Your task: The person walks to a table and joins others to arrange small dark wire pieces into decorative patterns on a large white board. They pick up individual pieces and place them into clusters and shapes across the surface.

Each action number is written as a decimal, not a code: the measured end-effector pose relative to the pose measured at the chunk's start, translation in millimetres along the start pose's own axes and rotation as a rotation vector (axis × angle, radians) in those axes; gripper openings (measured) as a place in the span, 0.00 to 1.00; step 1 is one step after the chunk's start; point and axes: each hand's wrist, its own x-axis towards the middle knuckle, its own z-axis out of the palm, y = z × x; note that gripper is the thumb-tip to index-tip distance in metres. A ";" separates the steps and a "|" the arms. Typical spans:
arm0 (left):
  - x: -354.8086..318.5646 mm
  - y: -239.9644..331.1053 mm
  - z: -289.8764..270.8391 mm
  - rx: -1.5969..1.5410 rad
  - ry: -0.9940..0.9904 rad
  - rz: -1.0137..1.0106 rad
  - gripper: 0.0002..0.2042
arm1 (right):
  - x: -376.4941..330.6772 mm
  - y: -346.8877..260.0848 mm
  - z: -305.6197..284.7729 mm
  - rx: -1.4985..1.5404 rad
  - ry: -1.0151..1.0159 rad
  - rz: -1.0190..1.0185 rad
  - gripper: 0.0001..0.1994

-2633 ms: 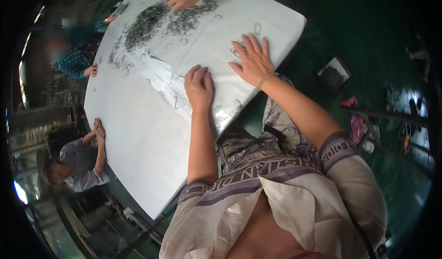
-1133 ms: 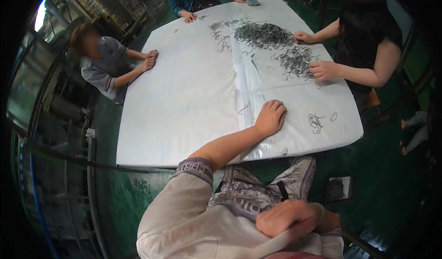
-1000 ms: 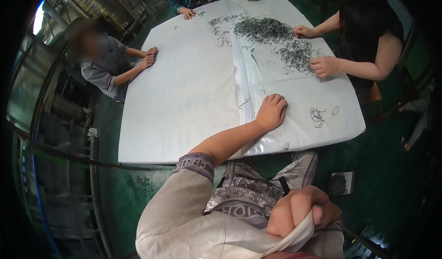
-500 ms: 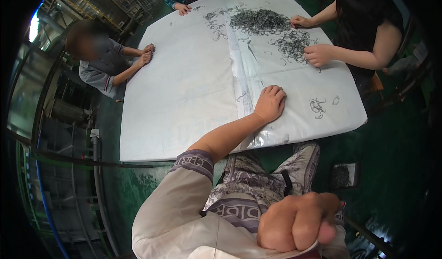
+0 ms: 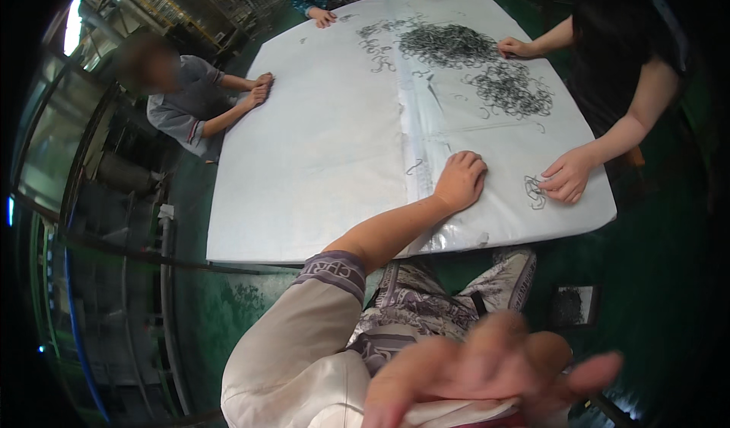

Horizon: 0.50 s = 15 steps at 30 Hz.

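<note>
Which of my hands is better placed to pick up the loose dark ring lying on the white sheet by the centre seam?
Left. Your left hand rests on the white sheet right beside the loose ring; your right hand is raised near the camera, blurred, off the table.

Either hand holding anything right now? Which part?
Nothing visibly held. Left hand rests curled on the white table; right hand is raised, blurred, fingers spread, empty.

Even, fairly bright light falls on the white table (image 5: 319,162), which shows soft sheen along its glossy centre seam and only faint shadows under arms. Daylight glows at the upper left edge. The surrounding floor stays dim and green. The right hand (image 5: 494,375), close to the lens, is heavily blurred; the left hand (image 5: 458,181) is sharp. Fisheye distortion bends the table's edges, and black corners frame the view.
</note>
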 end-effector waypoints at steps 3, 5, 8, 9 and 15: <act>-0.2 -0.1 -2.5 0.006 0.013 -0.004 0.08 | 28.6 27.9 20.0 0.024 -0.013 -0.552 0.29; -3.0 -1.6 -3.5 0.003 0.013 -0.007 0.08 | 27.7 25.1 4.6 -0.086 -0.154 -0.664 0.30; -5.9 -4.9 -5.7 -0.017 0.008 -0.008 0.09 | 16.9 9.5 -6.9 -0.168 -0.239 -0.583 0.35; -1.9 0.5 -3.2 -0.022 0.015 -0.001 0.09 | 14.9 5.3 -21.6 -0.227 -0.349 -0.594 0.38; -2.9 0.0 -3.8 -0.014 0.038 0.004 0.07 | 3.5 -25.2 -6.3 0.055 -0.169 0.134 0.44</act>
